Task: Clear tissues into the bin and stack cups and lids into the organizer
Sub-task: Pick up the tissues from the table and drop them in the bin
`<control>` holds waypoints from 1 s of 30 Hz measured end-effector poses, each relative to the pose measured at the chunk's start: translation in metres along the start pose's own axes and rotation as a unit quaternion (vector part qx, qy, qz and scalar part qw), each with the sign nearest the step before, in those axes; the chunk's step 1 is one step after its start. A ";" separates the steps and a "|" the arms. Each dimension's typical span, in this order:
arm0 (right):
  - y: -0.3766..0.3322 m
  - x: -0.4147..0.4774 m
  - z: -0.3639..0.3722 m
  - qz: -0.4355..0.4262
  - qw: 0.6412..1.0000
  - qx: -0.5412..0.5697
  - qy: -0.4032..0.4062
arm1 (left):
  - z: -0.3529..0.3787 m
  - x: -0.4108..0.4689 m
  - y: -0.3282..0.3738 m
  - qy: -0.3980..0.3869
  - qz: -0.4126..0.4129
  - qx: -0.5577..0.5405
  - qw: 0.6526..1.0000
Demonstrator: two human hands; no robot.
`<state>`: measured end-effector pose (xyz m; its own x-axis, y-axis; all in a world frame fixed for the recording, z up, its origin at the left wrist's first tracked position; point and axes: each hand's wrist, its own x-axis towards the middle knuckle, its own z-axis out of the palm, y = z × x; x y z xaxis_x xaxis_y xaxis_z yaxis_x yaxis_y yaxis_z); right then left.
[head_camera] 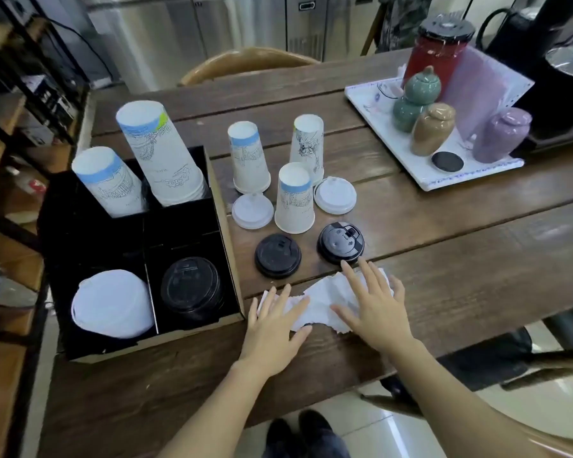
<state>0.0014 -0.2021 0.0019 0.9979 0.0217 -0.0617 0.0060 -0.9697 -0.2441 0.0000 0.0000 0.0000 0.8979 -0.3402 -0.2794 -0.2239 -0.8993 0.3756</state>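
Now both of our hands lie flat and open on the tissue, gripping nothing yet: the left hand presses its left end, the right hand covers its right half. The tissue is crumpled and spread along the near edge of the desk, so we judge this the first step, clearing it to the bin.

To do it well, we should sweep the two hands toward each other, bunch the sheet into one wad, and close our fingers fully around it so no corner trails. No bin shows anywhere in view; we will have to look for it once the wad is held.

Left of the left hand stands the organizer, holding two stacks of cups upside down at the back and white and black lids in the front compartments. Beyond both hands, two black lids sit closest; the right one nearly touches our right fingertips, and a careless sweep could knock it. Further off stand three loose cups and two white lids, still to be stacked. Far right of the right hand sits a tray of ceramic jars, well clear.
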 end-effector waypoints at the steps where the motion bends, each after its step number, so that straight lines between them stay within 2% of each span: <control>1: 0.002 -0.001 0.002 0.022 0.999 0.012 -0.022 | 0.000 -0.001 -0.001 -0.006 0.002 0.009 1.000; 3: 0.005 -0.004 0.008 0.045 0.999 0.006 -0.029 | 0.004 0.001 -0.005 0.012 0.008 -0.008 1.000; 8: 0.009 -0.003 0.021 0.063 0.998 0.011 -0.025 | 0.008 0.003 -0.009 0.083 0.017 -0.140 0.987; 12: 0.010 0.001 0.022 0.047 0.998 0.029 0.010 | 0.008 0.002 -0.008 0.082 -0.007 -0.173 0.981; 17: 0.005 0.001 0.009 0.078 0.990 0.116 -0.006 | 0.004 0.001 -0.001 0.135 -0.067 -0.252 0.956; 20: 0.004 0.003 0.006 0.083 0.980 0.181 0.013 | -0.002 0.000 0.006 0.162 -0.089 -0.290 0.939; 25: 0.004 0.007 -0.004 0.189 0.930 0.316 0.000 | -0.013 -0.003 0.022 0.166 -0.161 -0.373 0.898; 27: 0.003 0.007 -0.012 0.188 0.919 0.345 0.001 | -0.015 -0.002 0.026 0.170 -0.185 -0.394 0.884; 30: 0.001 0.007 -0.012 0.149 0.916 0.369 0.056 | -0.019 -0.001 0.034 0.156 -0.176 -0.407 0.883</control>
<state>0.0097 -0.2058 0.0131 0.9486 -0.2822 -0.1434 -0.2729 -0.4998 -0.8220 -0.0018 -0.0246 0.0293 0.9469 0.1272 -0.2954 0.3216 -0.3952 0.8605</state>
